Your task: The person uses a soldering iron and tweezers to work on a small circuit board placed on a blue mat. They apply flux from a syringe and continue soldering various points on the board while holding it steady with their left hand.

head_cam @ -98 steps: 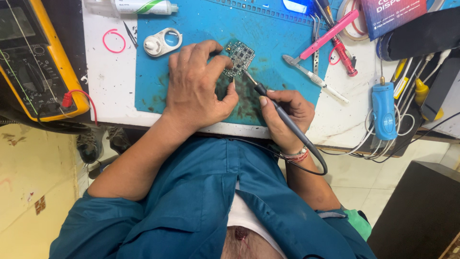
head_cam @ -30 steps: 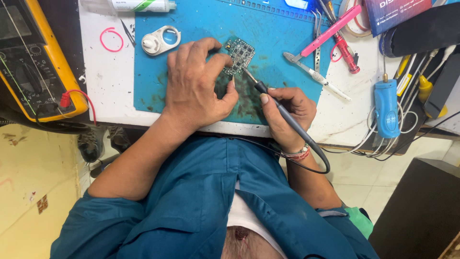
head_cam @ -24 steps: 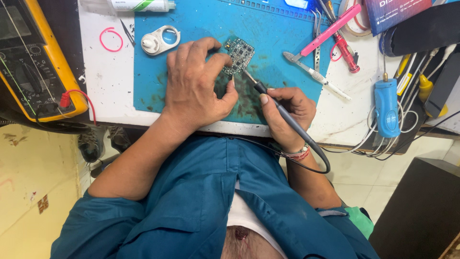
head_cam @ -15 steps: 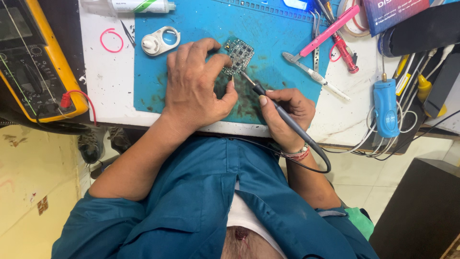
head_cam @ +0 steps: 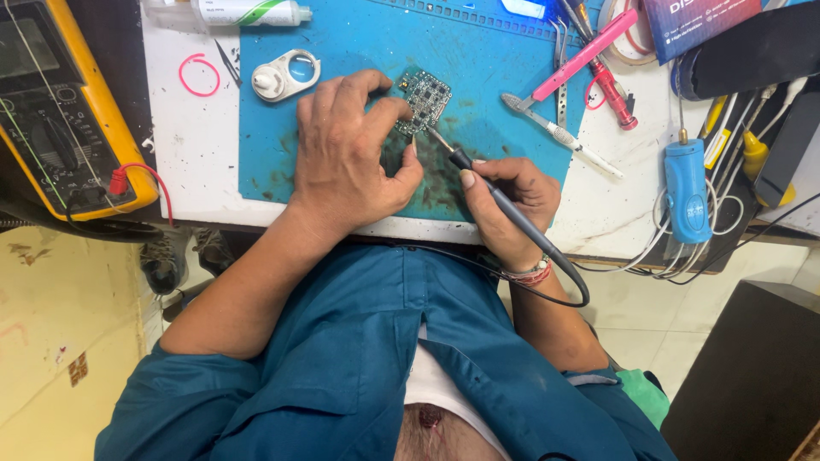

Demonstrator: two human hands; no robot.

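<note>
Blue mat (head_cam: 342,128) centre: circuit board (head_cam: 424,100) | left hand (head_cam: 350,158) fingers pinch board's near edge | right hand (head_cam: 512,205) fingers grip soldering iron (head_cam: 478,179), tip at board | step: soldering, I judge | next: steady tip, board pinned

One circuit board (head_cam: 424,99), one soldering iron (head_cam: 500,201), two hands (head_cam: 350,162).

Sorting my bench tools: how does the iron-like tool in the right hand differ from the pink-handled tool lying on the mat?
The soldering iron is dark grey and trails a black cable; the pink-handled tool has no cable. The iron is held in the right hand, tip at the small circuit board; the pink one lies untouched at the edge of the blue mat. Both are slim and pen-shaped.
</note>
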